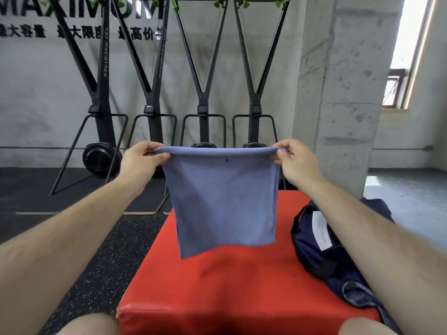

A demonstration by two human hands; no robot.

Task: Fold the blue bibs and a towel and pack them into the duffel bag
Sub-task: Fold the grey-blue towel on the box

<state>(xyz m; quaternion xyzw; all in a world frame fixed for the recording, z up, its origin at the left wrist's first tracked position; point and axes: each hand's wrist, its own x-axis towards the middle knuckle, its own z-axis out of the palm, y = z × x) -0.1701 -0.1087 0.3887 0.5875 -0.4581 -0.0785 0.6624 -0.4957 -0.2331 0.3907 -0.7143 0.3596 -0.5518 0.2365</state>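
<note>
A blue-grey towel [221, 199], folded double, hangs in the air above the red padded box [217, 281]. My left hand [142, 158] pinches its top left corner and my right hand [294, 160] pinches its top right corner, so the top edge is stretched level between them. The towel's lower edge hangs free, slanting a little, just above the box. A dark navy duffel bag [314, 247] with a white label lies on the right side of the box, partly hidden by my right forearm. Blue fabric [358, 296] lies bunched at the bag's near end.
Several black ski-trainer machines [203, 110] stand along the grey wall behind the box. A concrete pillar [346, 93] rises at the right, with a window beyond it. Speckled black rubber flooring [101, 262] lies left of the box. My knees show at the bottom edge.
</note>
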